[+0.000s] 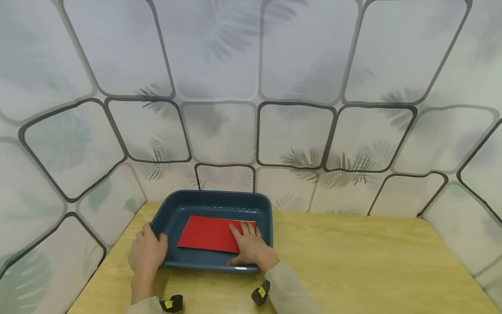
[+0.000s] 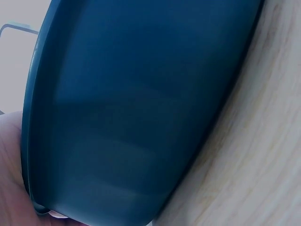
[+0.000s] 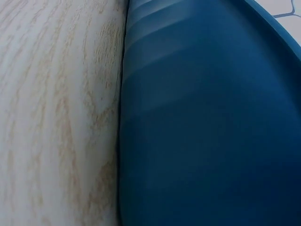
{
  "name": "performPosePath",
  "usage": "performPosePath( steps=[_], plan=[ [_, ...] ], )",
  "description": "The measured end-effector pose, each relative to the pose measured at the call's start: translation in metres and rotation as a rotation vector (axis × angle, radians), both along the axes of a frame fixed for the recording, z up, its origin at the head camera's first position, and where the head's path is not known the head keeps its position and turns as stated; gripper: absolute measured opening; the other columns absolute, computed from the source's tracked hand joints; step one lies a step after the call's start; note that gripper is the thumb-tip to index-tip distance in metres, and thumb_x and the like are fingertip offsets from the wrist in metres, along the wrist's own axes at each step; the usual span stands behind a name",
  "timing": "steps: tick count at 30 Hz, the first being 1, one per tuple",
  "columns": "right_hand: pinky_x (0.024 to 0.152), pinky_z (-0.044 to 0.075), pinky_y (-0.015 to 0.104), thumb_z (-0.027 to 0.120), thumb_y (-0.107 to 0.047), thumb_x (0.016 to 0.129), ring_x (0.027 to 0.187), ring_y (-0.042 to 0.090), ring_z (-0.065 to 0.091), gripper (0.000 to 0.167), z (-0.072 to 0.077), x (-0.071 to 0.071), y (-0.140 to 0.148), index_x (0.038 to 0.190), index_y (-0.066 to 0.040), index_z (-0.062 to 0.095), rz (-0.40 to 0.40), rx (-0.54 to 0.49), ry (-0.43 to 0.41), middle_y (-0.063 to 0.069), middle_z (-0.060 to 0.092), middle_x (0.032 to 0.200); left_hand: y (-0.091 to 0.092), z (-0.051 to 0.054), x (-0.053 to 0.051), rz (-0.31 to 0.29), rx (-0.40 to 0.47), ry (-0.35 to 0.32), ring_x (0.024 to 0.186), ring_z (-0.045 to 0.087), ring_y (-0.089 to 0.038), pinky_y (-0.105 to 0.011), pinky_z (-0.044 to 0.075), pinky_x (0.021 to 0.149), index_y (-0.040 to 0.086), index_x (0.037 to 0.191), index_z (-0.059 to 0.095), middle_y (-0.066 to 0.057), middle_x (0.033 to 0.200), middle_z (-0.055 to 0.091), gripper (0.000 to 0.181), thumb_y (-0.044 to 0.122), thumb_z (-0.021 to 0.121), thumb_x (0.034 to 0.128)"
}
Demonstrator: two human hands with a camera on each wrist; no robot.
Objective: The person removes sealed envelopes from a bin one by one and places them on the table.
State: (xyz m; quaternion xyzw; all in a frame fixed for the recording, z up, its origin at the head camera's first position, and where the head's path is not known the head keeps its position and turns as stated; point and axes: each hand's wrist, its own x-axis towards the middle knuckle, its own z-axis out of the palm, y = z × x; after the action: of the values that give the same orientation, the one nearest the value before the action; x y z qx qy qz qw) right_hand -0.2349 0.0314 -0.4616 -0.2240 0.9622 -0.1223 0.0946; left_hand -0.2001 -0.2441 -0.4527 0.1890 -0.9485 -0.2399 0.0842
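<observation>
A dark blue rectangular plastic basin (image 1: 219,197) rests on the wooden table. Flat on its floor lies a red rectangular sheet or thin booklet (image 1: 205,235); a thin pale edge shows at its upper right, and its exact kind is unclear. My left hand (image 1: 148,249) grips the basin's left rim, with the thumb on the inner side. In the left wrist view, part of that hand (image 2: 11,174) shows against the rim. My right hand (image 1: 251,246) reaches over the front rim, its spread fingers resting on the red sheet's right end. The right wrist view shows the basin's outer wall (image 3: 202,117) without the hand.
The light wooden table (image 1: 353,257) extends to the right of the basin. Behind and on both sides stands a patterned wall covering (image 1: 294,131), close to the basin's back edge. Black straps with yellow marks (image 1: 172,303) sit at both wrists.
</observation>
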Motion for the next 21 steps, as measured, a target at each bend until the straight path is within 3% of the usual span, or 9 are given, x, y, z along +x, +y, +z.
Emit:
performPosePath(
  steps=[9, 17, 21],
  plan=[
    [0.109, 0.034, 0.052, 0.085, -0.052, 0.069, 0.133, 0.032, 0.035, 0.093, -0.0005, 0.0017, -0.0010, 0.144, -0.013, 0.045, -0.002, -0.008, 0.045, 0.013, 0.041, 0.138, 0.0014, 0.0021, 0.0021, 0.012, 0.003, 0.013, 0.112, 0.050, -0.057, -0.067, 0.044, 0.082, -0.011, 0.145, 0.029, -0.040, 0.131, 0.044, 0.062, 0.024, 0.046, 0.0957],
    [0.116, 0.023, 0.057, 0.083, -0.051, 0.071, 0.146, 0.040, 0.021, 0.102, 0.0019, -0.0020, -0.0013, 0.153, -0.015, 0.034, -0.010, -0.003, 0.011, 0.019, 0.026, 0.157, 0.0017, 0.0031, 0.0028, 0.023, 0.010, 0.022, 0.113, 0.049, -0.057, -0.068, 0.043, 0.083, -0.011, 0.144, 0.030, -0.039, 0.132, 0.044, 0.062, 0.023, 0.047, 0.0953],
    [0.116, 0.023, 0.057, 0.083, -0.050, 0.072, 0.145, 0.041, 0.022, 0.102, 0.0008, 0.0001, -0.0007, 0.153, -0.014, 0.035, -0.014, -0.003, -0.004, 0.018, 0.032, 0.153, 0.0021, 0.0024, 0.0035, 0.015, 0.005, 0.022, 0.112, 0.050, -0.057, -0.067, 0.043, 0.083, -0.011, 0.144, 0.030, -0.040, 0.131, 0.044, 0.062, 0.023, 0.047, 0.0950]
  ],
)
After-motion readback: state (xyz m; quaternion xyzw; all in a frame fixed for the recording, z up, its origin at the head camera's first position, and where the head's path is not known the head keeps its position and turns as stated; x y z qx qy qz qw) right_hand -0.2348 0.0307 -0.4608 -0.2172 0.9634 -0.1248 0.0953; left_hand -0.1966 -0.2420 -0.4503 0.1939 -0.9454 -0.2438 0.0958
